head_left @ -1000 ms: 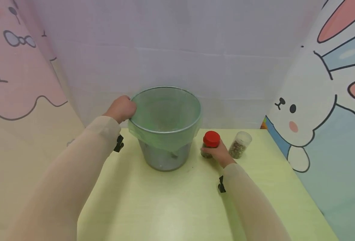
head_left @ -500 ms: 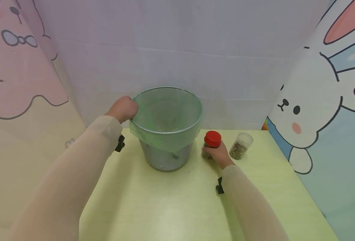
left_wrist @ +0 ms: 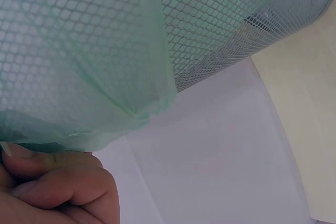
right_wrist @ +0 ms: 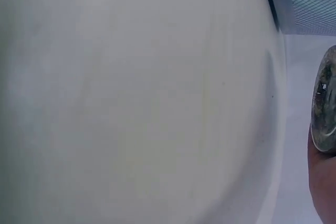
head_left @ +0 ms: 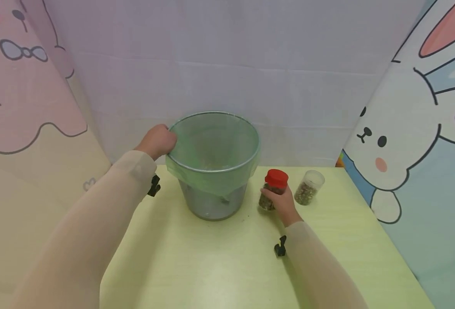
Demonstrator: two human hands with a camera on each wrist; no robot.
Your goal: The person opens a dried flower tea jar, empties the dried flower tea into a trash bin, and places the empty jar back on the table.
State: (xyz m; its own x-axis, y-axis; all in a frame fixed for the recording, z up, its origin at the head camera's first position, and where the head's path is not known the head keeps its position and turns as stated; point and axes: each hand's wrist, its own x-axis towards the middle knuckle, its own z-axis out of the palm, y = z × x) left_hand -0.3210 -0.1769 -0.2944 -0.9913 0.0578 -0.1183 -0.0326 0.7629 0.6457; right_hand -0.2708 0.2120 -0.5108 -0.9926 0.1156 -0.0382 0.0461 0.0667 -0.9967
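Pointing its lid [head_left: 276, 178] up, long axis leaning rightward, the jar [head_left: 266, 201] is gripped by the right hand [head_left: 283, 204], the bag-lined bin [head_left: 212, 207] by the left hand [head_left: 157, 140].

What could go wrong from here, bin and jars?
1. Drop: the right hand holds the red-lidded jar, its base showing in the right wrist view, so it looks lifted; a slip might drop it.
2. Knock: the clear jar stands close to that hand; a swing to the right could tip it and perhaps spill its contents.
3. Tug: the left hand grips the green bag at the bin's rim; pulling might dislodge it.
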